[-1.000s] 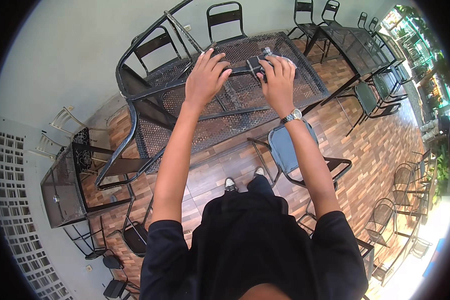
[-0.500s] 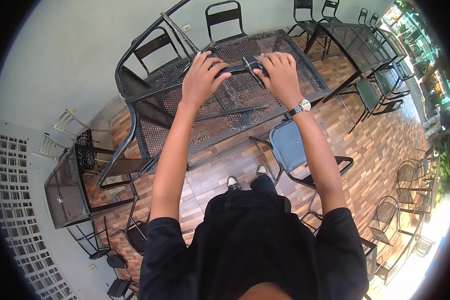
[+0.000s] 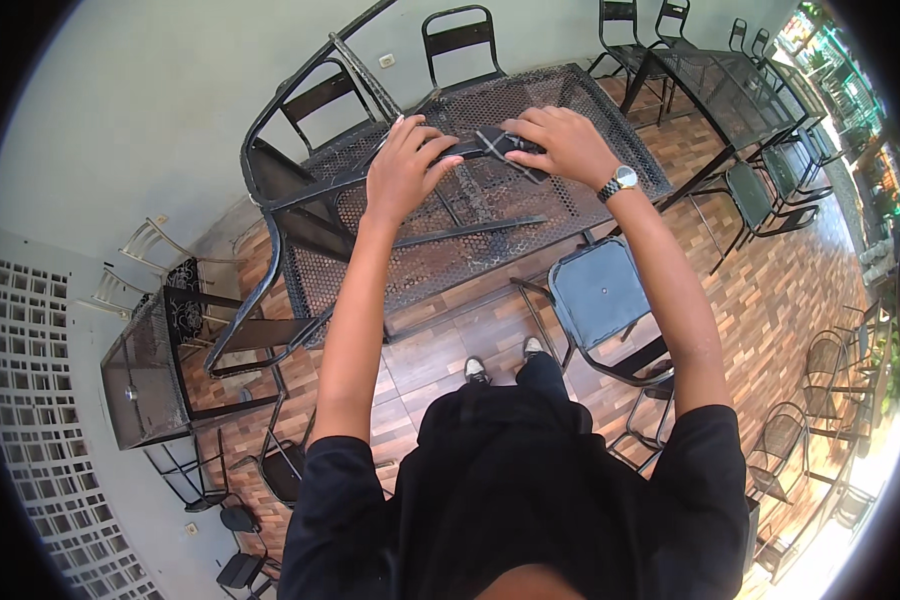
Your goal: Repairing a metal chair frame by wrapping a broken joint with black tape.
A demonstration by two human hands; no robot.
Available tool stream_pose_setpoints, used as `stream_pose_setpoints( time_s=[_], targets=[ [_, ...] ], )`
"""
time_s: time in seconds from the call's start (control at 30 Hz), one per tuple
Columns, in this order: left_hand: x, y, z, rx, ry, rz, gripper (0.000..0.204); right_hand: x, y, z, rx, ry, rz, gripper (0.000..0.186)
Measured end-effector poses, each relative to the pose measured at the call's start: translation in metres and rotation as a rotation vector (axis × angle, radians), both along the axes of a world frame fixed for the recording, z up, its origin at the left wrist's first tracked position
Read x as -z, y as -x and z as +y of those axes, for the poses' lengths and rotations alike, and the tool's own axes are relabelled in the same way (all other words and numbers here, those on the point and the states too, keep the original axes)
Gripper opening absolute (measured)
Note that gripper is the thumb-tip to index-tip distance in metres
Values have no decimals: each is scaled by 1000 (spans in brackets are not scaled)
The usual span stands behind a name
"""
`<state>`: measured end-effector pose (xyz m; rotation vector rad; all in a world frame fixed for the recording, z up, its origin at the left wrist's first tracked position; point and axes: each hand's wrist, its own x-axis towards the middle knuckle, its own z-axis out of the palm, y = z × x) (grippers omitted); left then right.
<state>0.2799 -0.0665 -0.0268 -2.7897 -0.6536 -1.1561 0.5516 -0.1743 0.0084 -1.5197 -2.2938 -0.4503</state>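
A black metal chair (image 3: 315, 190) lies tipped on its side across a dark mesh-topped table (image 3: 595, 125), its tube frame reaching out past the table's left side. My left hand (image 3: 407, 165) is closed round one of the chair's tubes, thumb towards the right. Just to the right, my right hand (image 3: 562, 145) presses a dark cloth with pale check lines (image 3: 494, 143) round the same tube. The cloth hides that stretch of tube, and a corner of it hangs below my thumb.
A blue-grey seated chair (image 3: 598, 290) stands at the table's near side, by my right forearm. Another chair (image 3: 460, 45) is behind the table against the wall. A second mesh table (image 3: 740, 95) stands far right; a low mesh table (image 3: 140, 385) is at left.
My right hand has turned, its fingers now pointing more to the left, and more of the cloth shows. My left hand keeps its hold on the tube. The whole view has shifted slightly.
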Motion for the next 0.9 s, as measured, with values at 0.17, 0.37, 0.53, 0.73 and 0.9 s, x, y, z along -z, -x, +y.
stream_pose_setpoints(
  time_s=[0.17, 0.37, 0.53, 0.73, 0.9],
  targets=[
    [-4, 1, -1, -22, 0, 21, 33, -3, -44, -11, -40, 69, 115, 45],
    [-6, 3, -6, -50, 38, 45, 31, -17, -61, -10, -233, 340, 355, 44],
    [-5, -3, -22, -71, 87, 29, 29, -22, -53, -3, -191, 385, 202, 45],
    [1, -7, -32, -151, 110, -4, 28, -22, -32, 18, -66, 338, 103, 40],
    [0, -19, -46, -225, 145, 26, 31, -10, -37, 18, -218, 238, 209, 40]
  ],
)
